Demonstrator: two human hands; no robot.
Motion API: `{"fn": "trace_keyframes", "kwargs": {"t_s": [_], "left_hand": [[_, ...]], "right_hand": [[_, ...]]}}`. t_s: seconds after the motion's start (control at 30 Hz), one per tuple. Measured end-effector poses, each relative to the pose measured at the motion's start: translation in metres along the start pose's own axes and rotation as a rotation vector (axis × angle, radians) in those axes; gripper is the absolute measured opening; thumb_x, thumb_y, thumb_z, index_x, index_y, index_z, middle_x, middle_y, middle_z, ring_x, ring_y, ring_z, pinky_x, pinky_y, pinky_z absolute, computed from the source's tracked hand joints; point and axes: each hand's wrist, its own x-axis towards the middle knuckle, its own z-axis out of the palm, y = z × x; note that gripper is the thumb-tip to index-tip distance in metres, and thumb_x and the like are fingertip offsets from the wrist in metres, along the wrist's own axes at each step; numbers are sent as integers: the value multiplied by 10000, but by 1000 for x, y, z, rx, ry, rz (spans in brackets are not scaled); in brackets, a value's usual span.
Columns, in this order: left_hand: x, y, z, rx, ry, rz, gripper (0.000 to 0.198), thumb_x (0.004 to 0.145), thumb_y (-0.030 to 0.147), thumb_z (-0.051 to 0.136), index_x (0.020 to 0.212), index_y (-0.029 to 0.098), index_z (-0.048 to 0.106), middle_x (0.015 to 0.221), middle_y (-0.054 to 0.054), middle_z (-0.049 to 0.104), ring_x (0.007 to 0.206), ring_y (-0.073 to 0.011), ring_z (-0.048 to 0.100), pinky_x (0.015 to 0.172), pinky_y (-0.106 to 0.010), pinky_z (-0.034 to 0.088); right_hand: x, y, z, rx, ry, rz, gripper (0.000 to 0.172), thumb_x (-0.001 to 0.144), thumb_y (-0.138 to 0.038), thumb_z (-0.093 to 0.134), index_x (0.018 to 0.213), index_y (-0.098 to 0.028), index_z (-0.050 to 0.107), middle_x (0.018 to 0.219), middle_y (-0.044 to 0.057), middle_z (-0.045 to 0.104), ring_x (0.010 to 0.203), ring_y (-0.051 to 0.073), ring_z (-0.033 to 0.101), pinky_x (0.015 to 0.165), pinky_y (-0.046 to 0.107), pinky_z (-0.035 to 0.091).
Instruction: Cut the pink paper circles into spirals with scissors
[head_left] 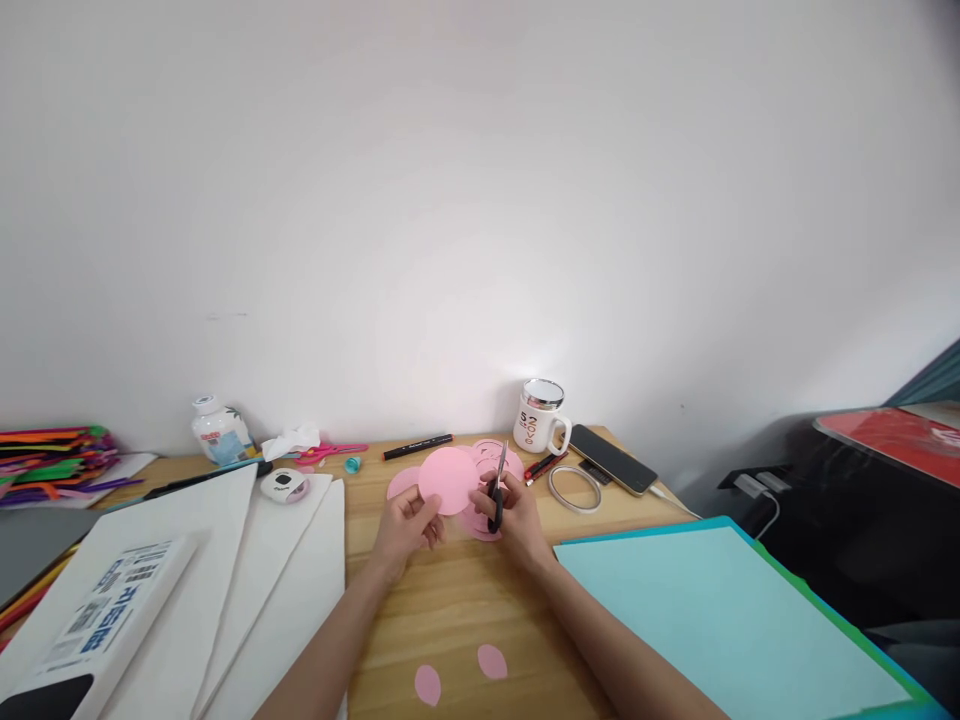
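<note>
A round pink paper disc (448,480) is pinched at its lower left edge by my left hand (407,527), thumb on top. My right hand (517,515) grips black-handled scissors (495,497), the blades pointing up and away from me. Its thumb and fingertip are also close to the disc's right edge; whether they touch it I cannot tell. Under and behind the hands lie more pink paper circles (405,482) and ring-shaped pink scraps (512,462). Nearer to me, two pink leaf-shaped paper pieces (427,685) rest on the wooden table (420,610).
A white mug (541,417) stands by the wall, near a phone (613,459) and a roll of tape (574,489). Light blue paper sheets (727,620) lie right, white sheets (300,600) left. Beyond are a black marker (418,447), pink scissors (330,454) and a bottle (221,430).
</note>
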Motion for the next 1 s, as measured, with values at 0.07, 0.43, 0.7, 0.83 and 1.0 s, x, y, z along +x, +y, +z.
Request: {"fn": "trace_keyframes", "kwargs": {"t_s": [0.07,0.43,0.7,0.83,1.0], "left_hand": [[-1,-1,0,28,-8,3,269,624,373,676,557,130,583,367,-5,539,299,-98,447,313,-188,311],[13,-8,-21,-209,436,91,345,691,437,586,576,112,578,489,-45,608,384,-113,509,376,-209,374],[14,-14,-23,-230,393,75,328,713,422,556,602,115,584,514,-48,615,392,-111,521,391,-210,371],[14,-12,-22,-244,407,72,313,713,409,549,582,125,563,513,-35,603,386,-102,510,385,-204,363],[14,-10,-24,-203,430,77,308,725,419,511,598,139,540,517,-26,601,392,-106,503,386,-209,368]], "right_hand": [[-3,-1,0,23,-21,2,341,610,-357,717,830,-216,498,623,-22,606,500,126,538,422,213,367],[-30,-20,17,39,-655,29,342,734,-434,627,946,-195,507,903,78,639,846,200,575,783,341,417],[-34,-8,27,-189,-518,37,290,744,-294,612,1005,-188,540,774,5,545,667,137,504,606,251,409],[-32,-9,23,-390,-541,-33,273,682,-226,649,944,-195,576,660,-44,500,538,98,406,491,203,321],[-37,-17,19,-221,-761,159,225,661,-313,669,801,-190,543,569,-49,557,460,96,444,425,190,306]]}}
